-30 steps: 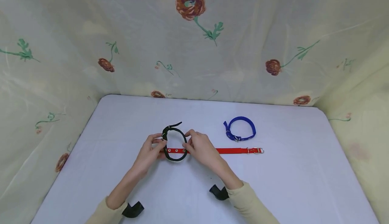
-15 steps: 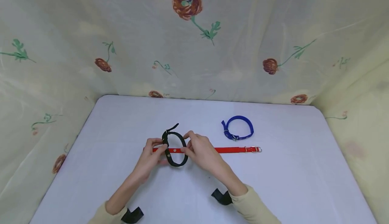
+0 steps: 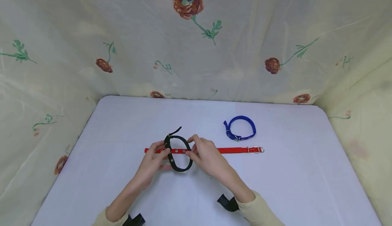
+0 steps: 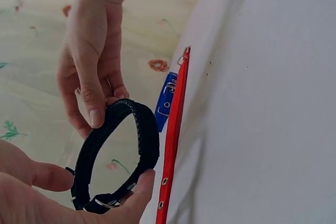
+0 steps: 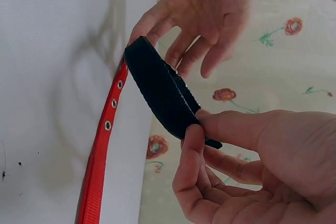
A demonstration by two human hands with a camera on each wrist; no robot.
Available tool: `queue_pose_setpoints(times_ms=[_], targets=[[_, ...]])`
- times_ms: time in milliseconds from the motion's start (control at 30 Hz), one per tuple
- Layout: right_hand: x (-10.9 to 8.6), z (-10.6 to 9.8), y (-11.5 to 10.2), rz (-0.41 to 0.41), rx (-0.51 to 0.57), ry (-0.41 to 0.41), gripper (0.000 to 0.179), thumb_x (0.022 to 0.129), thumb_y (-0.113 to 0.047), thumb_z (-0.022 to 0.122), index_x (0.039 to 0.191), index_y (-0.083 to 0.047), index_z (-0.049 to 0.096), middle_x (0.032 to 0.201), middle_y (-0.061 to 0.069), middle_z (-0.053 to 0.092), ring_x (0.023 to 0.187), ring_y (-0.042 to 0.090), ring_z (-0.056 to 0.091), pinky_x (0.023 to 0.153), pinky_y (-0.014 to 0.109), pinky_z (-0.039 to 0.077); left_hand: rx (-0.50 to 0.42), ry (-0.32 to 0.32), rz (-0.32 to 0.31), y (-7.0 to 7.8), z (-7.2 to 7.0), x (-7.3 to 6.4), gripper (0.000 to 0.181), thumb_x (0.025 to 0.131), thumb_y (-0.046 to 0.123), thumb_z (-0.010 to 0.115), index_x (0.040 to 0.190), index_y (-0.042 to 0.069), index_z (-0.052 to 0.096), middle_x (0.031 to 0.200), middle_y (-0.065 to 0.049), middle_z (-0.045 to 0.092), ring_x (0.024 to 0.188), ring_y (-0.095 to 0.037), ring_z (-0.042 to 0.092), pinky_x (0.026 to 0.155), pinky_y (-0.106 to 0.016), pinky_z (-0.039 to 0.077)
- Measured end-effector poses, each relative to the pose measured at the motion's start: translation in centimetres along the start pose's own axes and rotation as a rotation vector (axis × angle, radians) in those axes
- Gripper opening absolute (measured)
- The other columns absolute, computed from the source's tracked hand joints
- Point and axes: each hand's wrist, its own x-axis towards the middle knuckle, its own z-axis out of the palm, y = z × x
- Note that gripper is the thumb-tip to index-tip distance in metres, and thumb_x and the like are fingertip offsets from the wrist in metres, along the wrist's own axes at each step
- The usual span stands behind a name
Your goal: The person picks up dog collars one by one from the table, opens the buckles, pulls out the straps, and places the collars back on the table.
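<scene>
A black buckled collar (image 3: 171, 160), closed into a loop with its tail end sticking up, is held between both hands above the table. The left hand (image 3: 149, 164) pinches its left side by the metal buckle, which shows in the left wrist view. On the opposite side, the right hand (image 3: 208, 154) pinches the band between thumb and fingers; the right wrist view shows that grip on the black collar (image 5: 157, 90). Behind the loop a red collar (image 3: 234, 150) lies stretched out straight, eyelets toward the left and buckle with ring at the right. The hands hide part of the red strap.
A blue collar (image 3: 254, 128), buckled into a ring, lies on the white table (image 3: 291, 171) behind the red one, to the right. A flower-printed cloth (image 3: 232, 66) hangs around the table's back and sides. Black straps (image 3: 228, 204) show at both wrists.
Both hands have moved slightly toward the person with the black collar, and its loop has tilted. The red collar's left end has come into sight beside the left hand. The blue collar stays put.
</scene>
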Motion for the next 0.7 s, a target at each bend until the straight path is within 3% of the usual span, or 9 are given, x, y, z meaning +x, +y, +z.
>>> queue_pose_setpoints(times_ms=[367,700], targets=[[-1.5,-0.3,0.3,0.027,0.007,0.003,0.033,0.098,-0.009,0.079,0.128,-0.002,0.066,0.088,0.004,0.071,0.071,0.01,0.058,0.063,0.018,0.05,-0.038,-0.044,0.009,0.2,-0.1,-0.8,0.051,0.112,0.018,0.055,0.158,0.0,0.044,0.142,-0.021,0.051,0.112,-0.029,0.066,0.089,-0.049,0.067],[-2.5,-0.1,0.9,-0.004,0.0,0.02,0.03,0.097,-0.009,0.079,0.124,-0.003,0.066,0.084,0.002,0.069,0.069,0.007,0.055,0.061,0.019,0.048,-0.02,-0.04,0.023,-0.5,0.3,-1.3,0.049,0.112,0.02,0.057,0.156,0.003,0.046,0.146,-0.025,0.055,0.109,-0.028,0.066,0.083,-0.048,0.068]])
